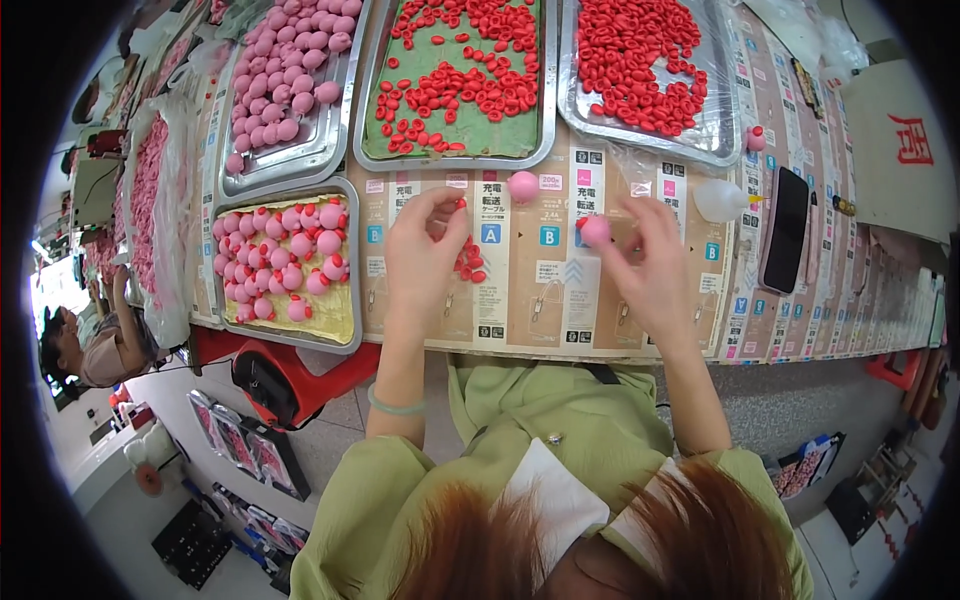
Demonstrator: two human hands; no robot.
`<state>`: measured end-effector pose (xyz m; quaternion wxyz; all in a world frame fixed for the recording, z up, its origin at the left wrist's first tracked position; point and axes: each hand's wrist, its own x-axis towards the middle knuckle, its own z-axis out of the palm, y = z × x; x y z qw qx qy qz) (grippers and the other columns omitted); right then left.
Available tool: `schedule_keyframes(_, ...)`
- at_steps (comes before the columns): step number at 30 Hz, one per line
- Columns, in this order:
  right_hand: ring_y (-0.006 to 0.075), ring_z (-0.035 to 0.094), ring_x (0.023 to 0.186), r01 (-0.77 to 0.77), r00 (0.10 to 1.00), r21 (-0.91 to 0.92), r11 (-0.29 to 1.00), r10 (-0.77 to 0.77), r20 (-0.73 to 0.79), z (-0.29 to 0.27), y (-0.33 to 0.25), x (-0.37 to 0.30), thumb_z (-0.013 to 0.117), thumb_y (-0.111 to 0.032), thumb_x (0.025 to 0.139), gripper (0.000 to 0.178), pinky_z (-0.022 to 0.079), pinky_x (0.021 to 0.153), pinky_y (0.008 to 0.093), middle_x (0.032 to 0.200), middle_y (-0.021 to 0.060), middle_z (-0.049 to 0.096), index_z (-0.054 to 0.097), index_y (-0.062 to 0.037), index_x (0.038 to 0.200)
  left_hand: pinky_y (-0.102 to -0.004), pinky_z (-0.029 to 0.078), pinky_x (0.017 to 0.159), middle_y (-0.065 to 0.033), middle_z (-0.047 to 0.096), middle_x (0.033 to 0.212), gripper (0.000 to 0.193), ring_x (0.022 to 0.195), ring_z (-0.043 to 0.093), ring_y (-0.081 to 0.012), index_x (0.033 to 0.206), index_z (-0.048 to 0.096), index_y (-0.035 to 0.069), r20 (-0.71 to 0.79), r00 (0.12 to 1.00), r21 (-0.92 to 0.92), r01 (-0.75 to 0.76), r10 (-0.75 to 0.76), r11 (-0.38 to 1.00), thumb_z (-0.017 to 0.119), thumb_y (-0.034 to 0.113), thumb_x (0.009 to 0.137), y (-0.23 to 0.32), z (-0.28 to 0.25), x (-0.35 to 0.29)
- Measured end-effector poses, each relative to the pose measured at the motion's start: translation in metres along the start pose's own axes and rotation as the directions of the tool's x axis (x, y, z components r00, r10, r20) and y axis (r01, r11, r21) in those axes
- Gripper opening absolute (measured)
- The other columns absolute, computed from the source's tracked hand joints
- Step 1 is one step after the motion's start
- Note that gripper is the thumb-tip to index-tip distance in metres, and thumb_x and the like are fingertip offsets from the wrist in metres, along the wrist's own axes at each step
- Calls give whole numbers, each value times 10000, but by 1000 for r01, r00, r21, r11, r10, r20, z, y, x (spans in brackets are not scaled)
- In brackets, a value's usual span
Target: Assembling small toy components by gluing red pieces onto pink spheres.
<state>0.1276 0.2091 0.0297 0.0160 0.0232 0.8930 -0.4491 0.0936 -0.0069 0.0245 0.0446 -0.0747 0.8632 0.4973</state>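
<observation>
My left hand (420, 255) pinches a small red oval piece (461, 203) between thumb and finger. In my right hand (655, 260) a pink ball (596, 232) is held at the fingertips, and a bit of red shows on its left side. Between the hands, a plain pink ball (522, 187) rests on the printed cardboard table cover (530, 300). A small heap of red oval pieces (470, 262) lies just right of my left hand. Left of that hand, a lined metal tray (352, 300) carries pink balls with red pieces on them.
Along the back stand a tray of pink balls (285, 85) and two trays of red pieces (470, 90) (640, 70). To the right are a white squeeze bottle (716, 201), a black phone (786, 230) and a pink ball with red on top (756, 140). Another person (100, 345) sits far left.
</observation>
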Motion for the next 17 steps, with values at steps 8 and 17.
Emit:
schedule_keyframes(8,169,430,984,97,663,-76,992,-121,-738,-38,51,3,615,-22,713,598,347,824,265,1120,109,415,283,0,1211,-239,459,704,-72,563,914,188,774,560,-129,979,504,20,535,843,-843,528,58,107,514,30,792,12,2,-19)
schedule_keyframes(17,190,425,1038,-117,941,479,870,251,-225,-51,92,18,552,-66,781,567,314,896,271,1166,130,397,227,-21,1244,-255,464,769,-84,550,984,159,879,559,-170,968,496,46,487,870,-830,488,-76,271,492,32,810,8,12,-23)
